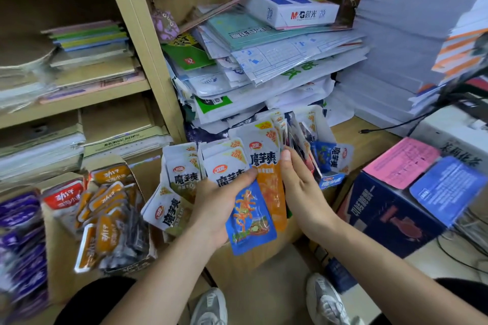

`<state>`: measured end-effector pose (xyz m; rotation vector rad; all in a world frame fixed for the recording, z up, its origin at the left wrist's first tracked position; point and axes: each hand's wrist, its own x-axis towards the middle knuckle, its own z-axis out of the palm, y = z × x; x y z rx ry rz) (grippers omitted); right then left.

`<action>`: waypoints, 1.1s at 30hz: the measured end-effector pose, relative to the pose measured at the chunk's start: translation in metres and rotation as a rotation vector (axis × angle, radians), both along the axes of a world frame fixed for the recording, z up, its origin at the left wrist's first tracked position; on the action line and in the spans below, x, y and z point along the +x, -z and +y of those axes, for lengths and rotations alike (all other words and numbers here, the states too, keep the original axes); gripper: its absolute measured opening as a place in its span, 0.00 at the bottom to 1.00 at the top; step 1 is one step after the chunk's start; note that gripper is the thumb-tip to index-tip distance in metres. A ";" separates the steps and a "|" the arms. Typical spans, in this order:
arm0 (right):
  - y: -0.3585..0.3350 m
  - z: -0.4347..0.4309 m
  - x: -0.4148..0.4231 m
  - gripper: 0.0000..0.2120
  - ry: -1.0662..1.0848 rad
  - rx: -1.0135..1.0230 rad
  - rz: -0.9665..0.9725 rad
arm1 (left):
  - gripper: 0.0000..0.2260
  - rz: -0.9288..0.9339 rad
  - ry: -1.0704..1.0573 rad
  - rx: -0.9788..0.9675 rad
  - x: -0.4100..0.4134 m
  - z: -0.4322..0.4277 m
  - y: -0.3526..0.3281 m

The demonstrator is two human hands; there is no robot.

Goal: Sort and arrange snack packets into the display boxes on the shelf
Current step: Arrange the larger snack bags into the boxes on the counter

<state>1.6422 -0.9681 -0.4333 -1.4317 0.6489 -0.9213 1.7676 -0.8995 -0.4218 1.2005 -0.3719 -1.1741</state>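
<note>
Sorting step. A fan of snack packets (182,174) is gripped in the left hand (214,206), with the thumb pressed across the top of a blue packet (250,219). An orange packet (272,192) is pinched at its right edge by the right hand (301,187), apparently to be drawn from the fan. A partly filled display box (330,181) stands just beyond, to the right. The next move is judged to require freeing one packet without spilling the fan, then matching it to its box.

Beige shelf unit (148,34), left. Upper board (79,103): coloured notebooks (92,39) stacked flat. Beneath it: paper stacks (39,150), brown envelopes (124,140). Wooden counter (352,136), right: tall white paper piles (396,60), with slumping heap of wrapped packs (264,74) just beside.
</note>
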 end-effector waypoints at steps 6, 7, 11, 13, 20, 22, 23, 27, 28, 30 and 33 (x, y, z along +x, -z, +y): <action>0.001 -0.004 -0.006 0.19 0.028 -0.064 -0.032 | 0.14 -0.041 -0.104 0.017 0.003 -0.003 -0.001; 0.003 -0.005 -0.006 0.17 0.065 -0.067 -0.045 | 0.15 -0.030 -0.094 0.025 0.003 -0.003 -0.002; 0.002 -0.009 -0.013 0.11 0.202 -0.099 -0.047 | 0.14 0.015 -0.051 0.066 0.004 -0.004 -0.001; 0.001 -0.012 -0.016 0.09 0.260 -0.116 -0.015 | 0.16 0.015 -0.031 0.075 0.003 -0.004 0.001; -0.003 -0.020 -0.019 0.14 0.382 0.055 0.002 | 0.21 -0.143 0.017 -0.008 -0.002 -0.002 0.002; -0.003 -0.019 -0.018 0.14 0.347 0.123 0.015 | 0.17 -0.193 -0.030 -0.006 -0.002 -0.002 0.005; -0.002 -0.019 -0.018 0.15 0.319 0.158 0.016 | 0.14 -0.193 -0.062 0.001 -0.001 -0.003 0.006; -0.002 -0.024 -0.021 0.13 0.294 0.389 -0.084 | 0.13 -0.152 -0.169 0.031 0.007 -0.006 0.003; -0.003 -0.027 -0.022 0.13 0.316 0.447 -0.106 | 0.13 -0.133 -0.200 0.038 0.011 -0.007 0.002; -0.006 -0.033 -0.028 0.10 0.357 0.539 -0.118 | 0.14 -0.089 -0.252 0.044 0.022 -0.007 0.001; -0.007 -0.045 -0.037 0.07 0.360 0.625 -0.095 | 0.14 -0.086 -0.326 0.018 0.036 -0.007 -0.002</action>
